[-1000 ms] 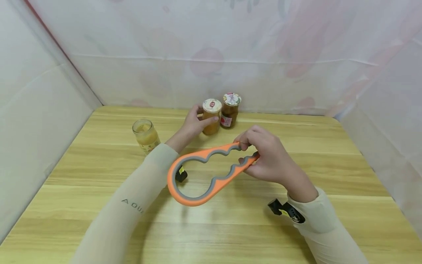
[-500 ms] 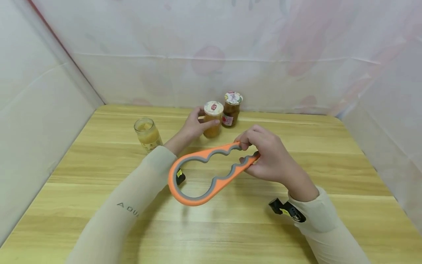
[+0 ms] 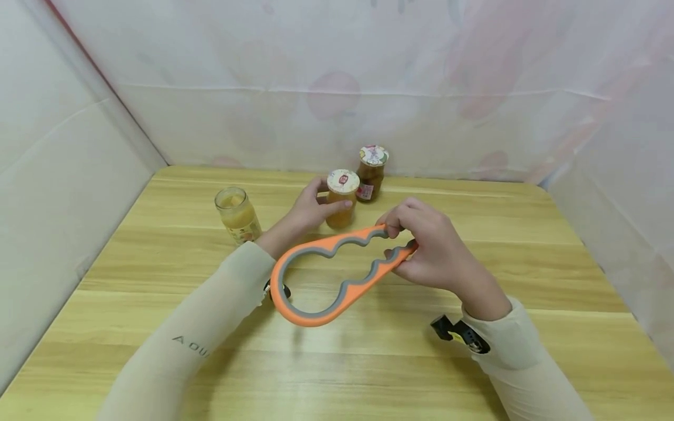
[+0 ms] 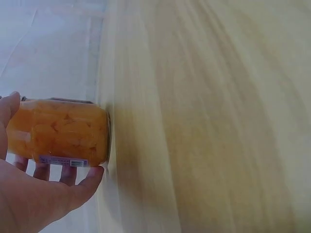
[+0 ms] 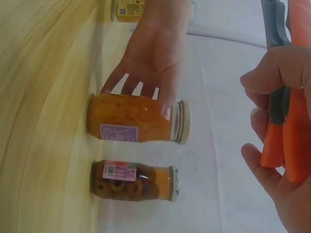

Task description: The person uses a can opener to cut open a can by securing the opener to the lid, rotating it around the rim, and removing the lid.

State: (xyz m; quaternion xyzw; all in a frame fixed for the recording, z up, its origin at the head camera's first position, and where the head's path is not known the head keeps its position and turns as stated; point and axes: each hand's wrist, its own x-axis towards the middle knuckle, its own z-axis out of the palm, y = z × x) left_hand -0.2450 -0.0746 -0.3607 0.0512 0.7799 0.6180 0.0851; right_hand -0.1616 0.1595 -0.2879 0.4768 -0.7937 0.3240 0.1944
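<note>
My left hand grips a glass jar of orange fruit pieces with a pale lid, thumb on one side and fingers on the other. In the left wrist view the jar stands at the wooden surface, its label and barcode showing. My right hand holds an orange jar opener with a grey scalloped inner edge by its handle ends, above the table. In the right wrist view the opener's handles lie between thumb and fingers. Just behind the gripped jar stands a darker fruit jar, its lid on.
A lidless glass jar with yellow contents stands to the left, close to my left forearm. The wooden table ends at a pale fabric wall at the back, and similar walls rise on both sides.
My left hand has brought the orange fruit jar toward me, away from the darker jar. The right hand and jar opener have stayed almost in place.
</note>
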